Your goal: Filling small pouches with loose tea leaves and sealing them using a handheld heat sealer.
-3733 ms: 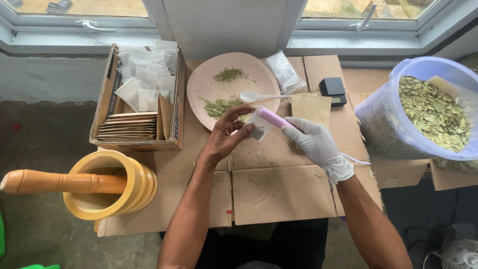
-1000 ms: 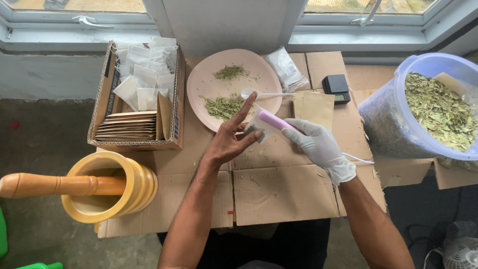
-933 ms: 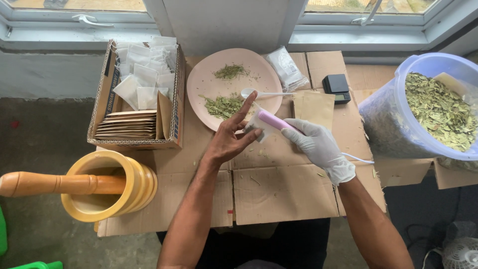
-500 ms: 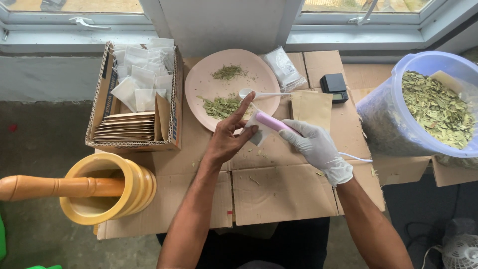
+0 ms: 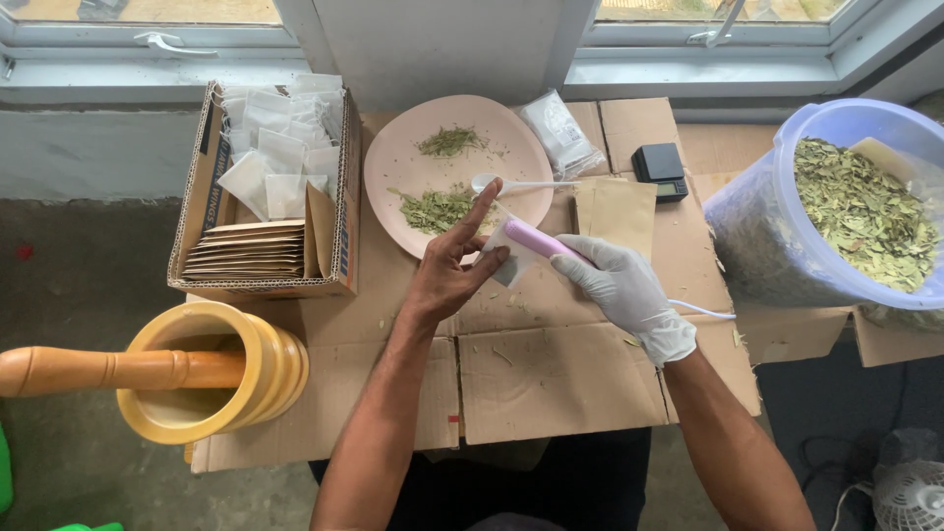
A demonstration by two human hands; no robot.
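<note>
Holding a small white sachet [image 5: 499,258] over the plate [image 5: 393,162] edge | left hand [image 5: 454,267] pinches it, index finger raised | gloved right hand [image 5: 621,285] grips pink sealer [image 5: 543,240], long axis pointing up-left, tip touching sachet's right edge

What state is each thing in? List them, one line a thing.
left hand: bare, fingers spread, holding a small white sachet.
right hand: gloved, gripping a pink corded tool against the sachet.
pink plate: two piles of dried herb, white spoon resting on it.
blue bucket: lidless, full of dried leaves.
cardboard box: open, holding sachets and brown envelopes.
yellow mortar: upright, wooden pestle lying in it.
</note>
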